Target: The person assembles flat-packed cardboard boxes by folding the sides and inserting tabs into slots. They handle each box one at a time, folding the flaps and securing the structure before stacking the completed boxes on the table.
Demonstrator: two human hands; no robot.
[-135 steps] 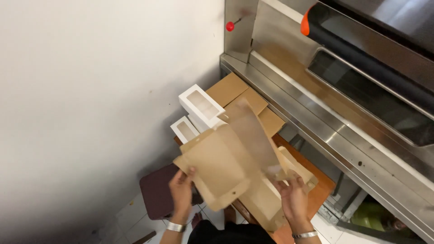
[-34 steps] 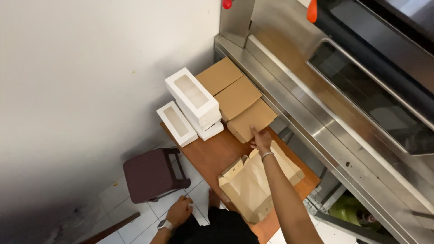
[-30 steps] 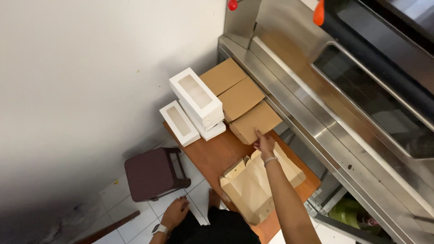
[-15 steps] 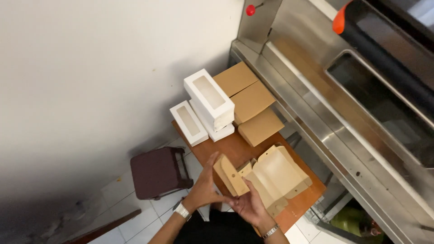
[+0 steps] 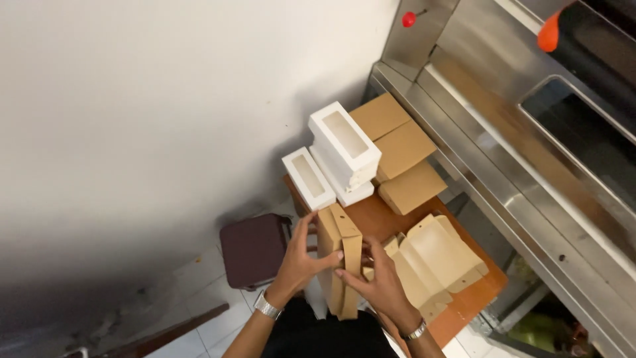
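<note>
Brown cardboard, a folded box (image 5: 341, 262), is gripped upright between both hands above the near edge of the tabletop (image 5: 384, 222). The left hand (image 5: 301, 255) is closed on its left side, the right hand (image 5: 374, 282) on its right edge. Just right of it, flat unfolded blanks (image 5: 434, 258) are stacked; white windowed boxes (image 5: 341, 149) stand farther back.

Commercial bakery kitchen: large stainless steel oven (image 5: 530, 152) with glass door, white windowed pastry boxes (image 5: 344, 142) and folded brown cardboard boxes (image 5: 401, 149) stacked on small wooden table (image 5: 391, 222), tiled floor.
</note>
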